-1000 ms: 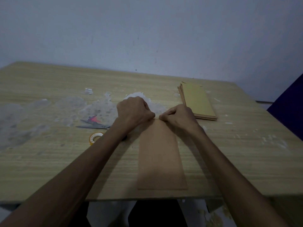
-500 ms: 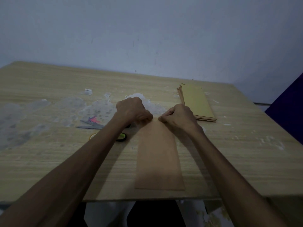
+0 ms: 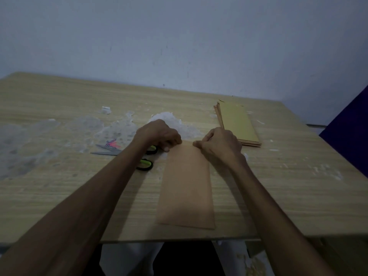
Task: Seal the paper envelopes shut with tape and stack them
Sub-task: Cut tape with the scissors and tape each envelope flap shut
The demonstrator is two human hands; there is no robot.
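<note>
Lying flat at centre frame on the wooden counter (image 3: 278, 196), long axis running toward the far wall: a brown paper envelope (image 3: 186, 188). Gripping its far end from both sides: left hand (image 3: 159, 135) with fingers curled down onto the upper-left corner, right hand (image 3: 218, 143) pinching the upper-right corner between thumb and bent fingers. Contents of the envelope not showing; cannot tell whether anything is sitting inside.

Resting right of centre, toward the far edge of the counter and just beyond the right hand: a stack of yellowish envelopes (image 3: 238, 123), edges roughly squared, also showing nothing of their insides.

Lying left of the envelope, partly hidden under the left forearm: scissors (image 3: 127, 153) with green-and-black handles, blades pointing toward the left of the frame. Spreading across the left and middle of the counter: pale, patchy residue (image 3: 83, 126).
</note>
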